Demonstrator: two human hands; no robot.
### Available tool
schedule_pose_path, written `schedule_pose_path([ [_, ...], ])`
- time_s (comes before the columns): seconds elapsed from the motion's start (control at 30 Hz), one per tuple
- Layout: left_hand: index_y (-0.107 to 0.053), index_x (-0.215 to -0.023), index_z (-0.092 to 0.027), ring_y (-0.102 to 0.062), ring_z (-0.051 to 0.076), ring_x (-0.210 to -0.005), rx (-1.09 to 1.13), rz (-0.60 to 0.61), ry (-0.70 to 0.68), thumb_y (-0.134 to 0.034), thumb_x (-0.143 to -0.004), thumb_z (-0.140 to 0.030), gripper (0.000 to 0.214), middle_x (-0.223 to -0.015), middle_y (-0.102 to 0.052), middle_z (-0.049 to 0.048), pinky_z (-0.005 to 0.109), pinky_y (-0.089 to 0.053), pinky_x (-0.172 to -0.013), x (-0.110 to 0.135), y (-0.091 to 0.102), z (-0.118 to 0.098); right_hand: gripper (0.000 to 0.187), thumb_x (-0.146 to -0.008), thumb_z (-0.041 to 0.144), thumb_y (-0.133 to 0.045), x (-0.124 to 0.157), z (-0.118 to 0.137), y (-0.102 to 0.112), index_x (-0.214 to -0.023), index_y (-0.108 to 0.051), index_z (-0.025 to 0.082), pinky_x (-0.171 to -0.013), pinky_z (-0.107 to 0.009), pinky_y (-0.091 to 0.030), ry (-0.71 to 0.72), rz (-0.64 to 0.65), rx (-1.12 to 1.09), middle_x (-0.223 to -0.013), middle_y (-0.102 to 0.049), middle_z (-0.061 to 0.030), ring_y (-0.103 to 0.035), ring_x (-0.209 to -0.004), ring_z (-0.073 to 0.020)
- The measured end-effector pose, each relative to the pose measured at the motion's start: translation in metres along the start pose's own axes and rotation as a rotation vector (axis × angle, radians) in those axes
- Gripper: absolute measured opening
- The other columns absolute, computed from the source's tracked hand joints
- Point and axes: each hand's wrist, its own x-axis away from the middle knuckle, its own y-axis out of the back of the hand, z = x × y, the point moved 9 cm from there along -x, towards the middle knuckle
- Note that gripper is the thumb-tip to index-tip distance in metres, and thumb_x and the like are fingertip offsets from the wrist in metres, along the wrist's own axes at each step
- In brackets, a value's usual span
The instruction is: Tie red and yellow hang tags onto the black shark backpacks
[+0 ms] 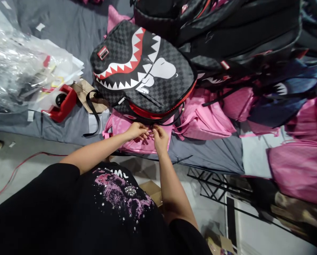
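Observation:
A black checkered backpack (121, 46) with a red-and-white toothed mouth and a white cartoon dog lies on top of a pink bag (115, 124). At its near edge, my left hand (137, 131) and my right hand (160, 137) meet over the pink bag. Both hands have their fingers pinched together. Between them is something small, perhaps a thin cord or zipper end; I cannot make out which. The red-lined opening (147, 112) of the black backpack is just beyond my fingertips.
A red tape dispenser (64, 106) and clear plastic wrapping (17, 67) lie to the left. More black bags (240, 35) and pink bags (206, 117) crowd the right. A grey cloth (208, 152) covers the table. Cardboard boxes (151, 189) stand below.

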Motion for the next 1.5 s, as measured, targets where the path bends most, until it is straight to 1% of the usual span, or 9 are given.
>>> schedule_pose_path([
  [0.43, -0.062, -0.088, -0.007, -0.061, 0.008, -0.046, 0.002, 0.057, 0.055, -0.057, -0.087, 0.001, 0.01, -0.064, -0.069, 0.0014, 0.016, -0.045, -0.043, -0.005, -0.005, -0.006, 0.044, -0.072, 0.052, -0.057, -0.008, -0.005, 0.002, -0.097, -0.065, 0.017, -0.055, -0.032, -0.053, -0.094, 0.025, -0.079, -0.083, -0.072, -0.0068, -0.065, -0.061, -0.0187],
  [0.63, -0.064, -0.088, -0.007, -0.065, 0.009, -0.049, 0.083, 0.035, 0.093, -0.059, -0.084, 0.0, 0.01, -0.068, -0.071, 0.0048, 0.014, -0.045, -0.044, 0.024, 0.036, -0.001, 0.04, -0.082, 0.054, -0.055, 0.028, 0.011, 0.023, -0.093, -0.059, 0.016, -0.053, -0.03, -0.052, 0.007, -0.265, 0.036, -0.072, -0.065, -0.005, -0.062, -0.057, -0.0179],
  [0.7, -0.062, -0.09, -0.009, -0.064, 0.008, -0.047, 0.133, -0.014, 0.048, -0.059, -0.085, -0.002, 0.009, -0.068, -0.071, 0.0035, 0.013, -0.043, -0.043, 0.037, 0.06, -0.002, 0.036, -0.088, 0.05, -0.056, 0.043, 0.023, 0.009, -0.098, -0.061, 0.015, -0.055, -0.028, -0.053, 0.087, -0.225, 0.076, -0.074, -0.065, -0.0046, -0.063, -0.059, -0.0165],
  [0.87, -0.057, -0.095, -0.012, -0.06, 0.008, -0.043, 0.248, -0.225, -0.139, -0.064, -0.084, -0.015, 0.014, -0.071, -0.07, 0.0019, 0.013, -0.039, -0.039, 0.079, 0.141, -0.009, 0.03, -0.094, 0.042, -0.054, 0.065, 0.045, -0.089, -0.105, -0.064, 0.016, -0.053, -0.027, -0.053, 0.256, 0.316, 0.152, -0.078, -0.07, -0.0055, -0.064, -0.054, -0.0155],
  [0.97, -0.056, -0.097, -0.013, -0.061, 0.009, -0.044, 0.287, -0.403, -0.237, -0.064, -0.083, -0.019, 0.017, -0.074, -0.07, 0.002, 0.015, -0.038, -0.037, 0.114, 0.203, -0.015, 0.03, -0.096, 0.039, -0.05, 0.073, 0.057, -0.147, -0.105, -0.067, 0.016, -0.063, -0.03, -0.056, 0.39, 0.539, 0.239, -0.083, -0.074, -0.0079, -0.07, -0.066, -0.0193],
  [1.1, -0.055, -0.096, -0.014, -0.062, 0.009, -0.047, 0.272, -0.689, -0.319, -0.06, -0.084, -0.019, 0.014, -0.079, -0.071, 0.003, 0.016, -0.038, -0.036, 0.168, 0.304, -0.022, 0.031, -0.098, 0.037, -0.046, 0.066, 0.076, -0.214, -0.104, -0.069, 0.017, -0.075, -0.035, -0.057, 0.559, 0.641, 0.37, -0.095, -0.075, -0.0101, -0.072, -0.084, -0.0232],
  [1.23, -0.053, -0.099, -0.015, -0.064, 0.008, -0.052, 0.191, -0.932, -0.333, -0.055, -0.088, -0.021, 0.013, -0.095, -0.073, 0.0067, 0.015, -0.037, -0.038, 0.208, 0.412, -0.027, 0.032, -0.098, 0.033, -0.044, 0.041, 0.127, -0.292, -0.106, -0.07, 0.016, -0.084, -0.038, -0.055, 0.775, 0.626, 0.417, -0.102, -0.074, -0.0121, -0.069, -0.094, -0.0248],
  [1.37, -0.06, -0.09, -0.013, -0.065, 0.011, -0.053, 0.028, -0.943, -0.238, -0.058, -0.081, -0.014, 0.009, -0.095, -0.073, 0.007, 0.017, -0.039, -0.042, 0.198, 0.502, -0.039, 0.035, -0.097, 0.027, -0.04, -0.005, 0.182, -0.406, -0.111, -0.069, 0.013, -0.096, -0.039, -0.05, 0.799, 0.64, 0.585, -0.113, -0.071, -0.0146, -0.065, -0.106, -0.0253],
  [1.5, -0.066, -0.078, -0.015, -0.066, 0.011, -0.066, -0.149, -0.889, -0.223, -0.06, -0.073, -0.004, 0.013, -0.112, -0.072, 0.0064, 0.023, -0.051, -0.066, 0.169, 0.569, -0.069, 0.032, -0.097, 0.022, -0.045, -0.037, 0.185, -0.544, -0.118, -0.068, 0.018, -0.098, -0.034, -0.046, 0.607, 0.907, 1.023, -0.122, -0.069, -0.0119, -0.063, -0.114, -0.0234],
])
